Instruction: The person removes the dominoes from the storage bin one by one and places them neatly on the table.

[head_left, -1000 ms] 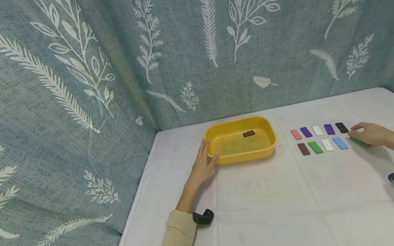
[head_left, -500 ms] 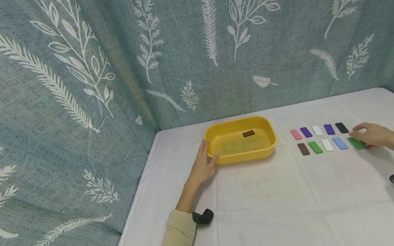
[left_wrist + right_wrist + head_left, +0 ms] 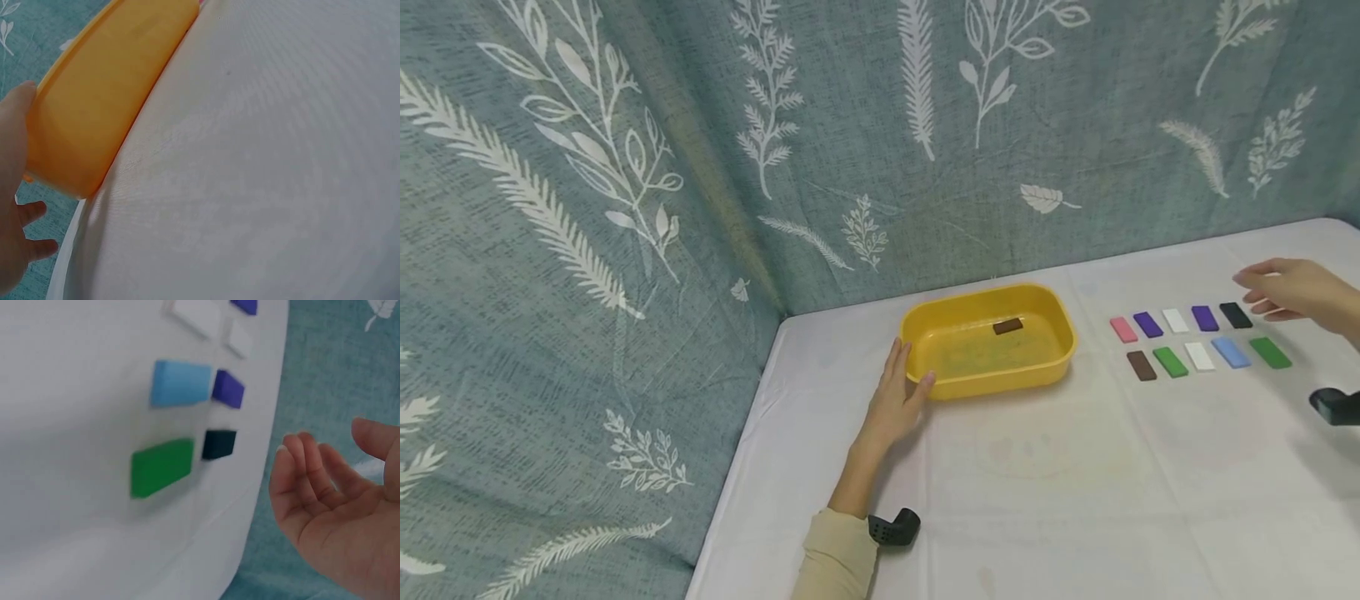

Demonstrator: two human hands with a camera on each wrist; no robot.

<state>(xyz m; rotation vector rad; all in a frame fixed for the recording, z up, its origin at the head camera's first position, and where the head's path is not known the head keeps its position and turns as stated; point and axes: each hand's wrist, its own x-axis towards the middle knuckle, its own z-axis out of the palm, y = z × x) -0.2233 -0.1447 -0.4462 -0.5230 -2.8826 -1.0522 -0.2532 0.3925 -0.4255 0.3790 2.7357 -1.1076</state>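
Observation:
My left hand (image 3: 895,408) rests against the left end of a yellow tray (image 3: 1000,382), its fingers along the end and its thumb at the near side. In the left wrist view the thumb touches the wall of the tray (image 3: 106,94). A small brown block (image 3: 1007,326) lies inside. My right hand (image 3: 1296,287) hovers above the table at the right, loosely bent and holding nothing. Closest below it are a black block (image 3: 1236,315) and a green block (image 3: 1271,352). The right wrist view shows the hand (image 3: 337,506) apart from the green block (image 3: 162,469).
Two rows of flat blocks lie on the white tablecloth (image 3: 1037,500): pink (image 3: 1123,329), purple (image 3: 1205,317), white (image 3: 1199,357), light blue (image 3: 1231,352), brown (image 3: 1142,365) and green (image 3: 1170,362) among them. A leaf-patterned curtain (image 3: 850,125) hangs behind and at the left.
My right hand has let go of the green block at the right end of the near row and risen up and away from it. The left hand and the tray have stayed put.

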